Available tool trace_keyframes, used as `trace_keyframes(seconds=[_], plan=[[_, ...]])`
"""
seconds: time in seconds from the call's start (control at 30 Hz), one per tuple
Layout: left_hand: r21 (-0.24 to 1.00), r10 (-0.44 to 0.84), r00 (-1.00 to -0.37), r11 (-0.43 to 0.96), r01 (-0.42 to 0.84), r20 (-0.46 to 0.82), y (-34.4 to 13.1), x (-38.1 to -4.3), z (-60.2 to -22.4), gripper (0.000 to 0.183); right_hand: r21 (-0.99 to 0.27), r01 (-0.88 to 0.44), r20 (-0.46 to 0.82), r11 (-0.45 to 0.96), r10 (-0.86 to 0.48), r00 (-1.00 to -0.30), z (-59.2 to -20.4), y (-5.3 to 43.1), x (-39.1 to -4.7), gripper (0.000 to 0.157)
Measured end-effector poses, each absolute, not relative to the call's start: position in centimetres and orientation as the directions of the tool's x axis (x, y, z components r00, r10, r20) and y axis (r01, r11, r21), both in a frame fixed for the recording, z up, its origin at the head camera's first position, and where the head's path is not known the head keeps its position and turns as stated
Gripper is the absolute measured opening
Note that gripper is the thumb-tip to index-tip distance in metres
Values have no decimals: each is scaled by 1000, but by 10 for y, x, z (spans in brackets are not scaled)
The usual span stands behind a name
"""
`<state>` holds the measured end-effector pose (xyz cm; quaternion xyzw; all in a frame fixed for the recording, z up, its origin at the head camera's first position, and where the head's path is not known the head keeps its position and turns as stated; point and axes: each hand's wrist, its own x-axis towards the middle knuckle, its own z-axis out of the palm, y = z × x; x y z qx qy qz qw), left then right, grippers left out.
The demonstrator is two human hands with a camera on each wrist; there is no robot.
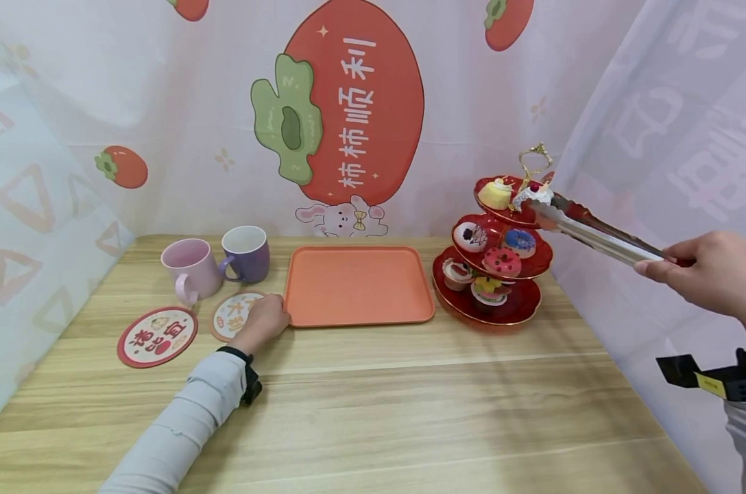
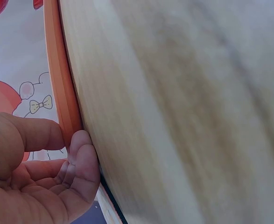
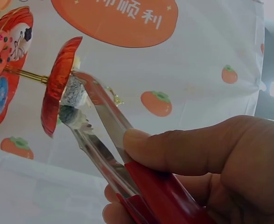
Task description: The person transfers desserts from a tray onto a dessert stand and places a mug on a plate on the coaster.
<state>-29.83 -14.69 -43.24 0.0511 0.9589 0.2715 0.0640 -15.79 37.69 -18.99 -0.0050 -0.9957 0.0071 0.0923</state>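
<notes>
My left hand (image 1: 263, 324) is at the near left corner of an orange tray (image 1: 361, 285). In the left wrist view, its thumb and curled fingers pinch the tray's rim (image 2: 59, 70). At the right, my right hand (image 1: 715, 271) grips metal tongs (image 1: 601, 237) with red handles (image 3: 162, 191). The tong tips stand on either side of a white-topped cake (image 1: 535, 193) on the top tier of a red three-tier stand (image 1: 524, 312); whether they press on it, I cannot tell. A yellow cake (image 1: 495, 195) sits beside it.
Lower tiers hold a pink donut (image 1: 502, 262), a blue donut (image 1: 520, 241), a white donut (image 1: 470, 237) and cupcakes (image 1: 489, 295). Left of the tray are a pink mug (image 1: 194, 267), a purple mug (image 1: 249, 257) and two round coasters, one red-rimmed (image 1: 157, 336), one partly behind my left hand.
</notes>
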Motion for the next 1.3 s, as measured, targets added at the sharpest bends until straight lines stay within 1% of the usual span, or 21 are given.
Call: trace_keyframes(seconds=[0.13, 0.3, 0.43, 0.73, 1.03, 1.3], plan=[[531, 130, -987, 845, 62, -93, -147, -298, -432, 7, 8, -6, 154, 1000, -7, -988, -184, 374, -158, 35], [527, 133, -987, 847, 65, -93, -147, -298, -434, 7, -6, -3, 93, 1000, -2, -996, -178, 373, -162, 35], [526, 132, -987, 849, 61, -97, -147, -298, -435, 7, -3, 7, 73, 1000, 7, -997, -177, 374, -164, 33], [525, 133, -988, 848, 74, -76, -148, -299, -434, 9, 3, 3, 128, 1000, 3, -992, -182, 377, -164, 35], [519, 139, -988, 851, 82, -71, -147, -297, -433, 9, 13, -11, 146, 1000, -13, -989, -178, 367, -158, 32], [520, 132, -988, 851, 70, -83, -147, -297, -432, 8, 13, -8, 168, 1000, -10, -986, -181, 371, -159, 33]])
